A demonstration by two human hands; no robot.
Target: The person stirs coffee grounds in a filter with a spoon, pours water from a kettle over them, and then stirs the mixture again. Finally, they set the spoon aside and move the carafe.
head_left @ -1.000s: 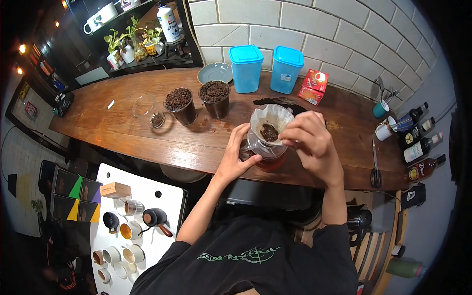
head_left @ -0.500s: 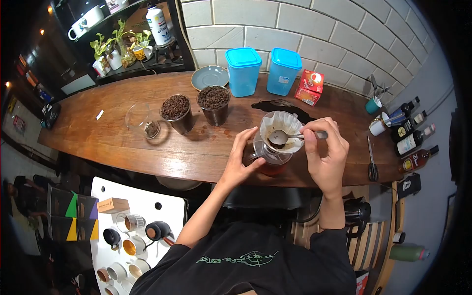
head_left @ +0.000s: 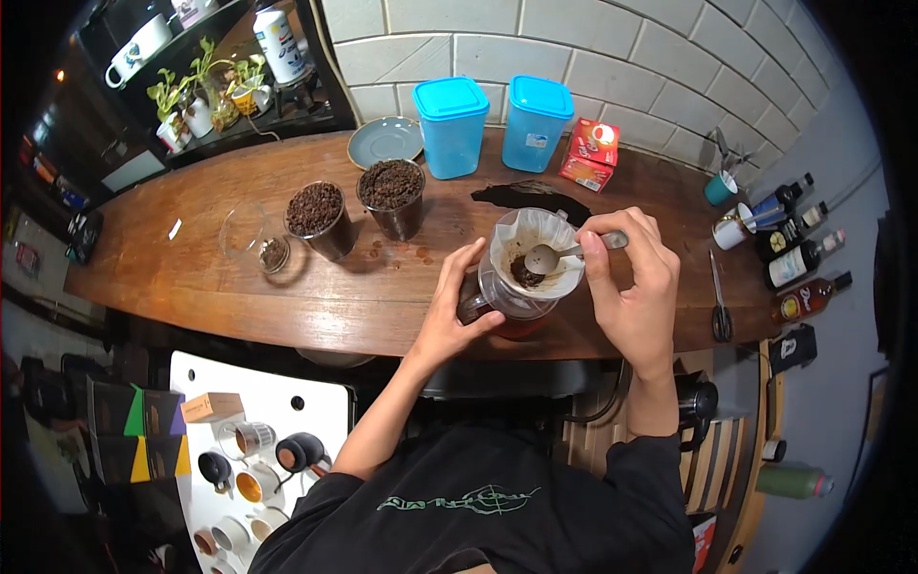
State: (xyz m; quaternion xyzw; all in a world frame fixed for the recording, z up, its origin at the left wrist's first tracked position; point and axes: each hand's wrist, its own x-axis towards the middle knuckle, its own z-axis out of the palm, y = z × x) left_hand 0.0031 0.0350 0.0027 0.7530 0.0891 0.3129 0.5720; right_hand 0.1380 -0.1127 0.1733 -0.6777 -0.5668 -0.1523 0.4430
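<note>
My right hand (head_left: pixel 639 282) pinches the handle of a metal spoon (head_left: pixel 543 259). The spoon's bowl hangs inside a white paper filter (head_left: pixel 564 277), over dark wet coffee grounds (head_left: pixel 525 272). That filter lines a clear dripper (head_left: pixel 507 304), which sits on a glass coffee server with reddish-brown liquid (head_left: pixel 521 328) low in it. With thumb and fingers curved round the handle side, my left hand (head_left: pixel 451 306) holds the server and dripper from the left. Exactly where its fingertips touch is partly hidden.
Left of the server stand two cups of dark granules (head_left: pixel 391 187) (head_left: pixel 320 222) and a small glass (head_left: pixel 273 255). Two blue-lidded containers (head_left: pixel 451 129) (head_left: pixel 537 124), a red box (head_left: pixel 590 155) and a grey saucer (head_left: pixel 385 143) line the wall. Scissors (head_left: pixel 721 320) and bottles (head_left: pixel 796 261) lie rightward.
The spoon's bowl has shifted slightly up and right inside the filter, and more of the grounds shows. My left hand keeps its place on the server. The whole view has shifted a little.
</note>
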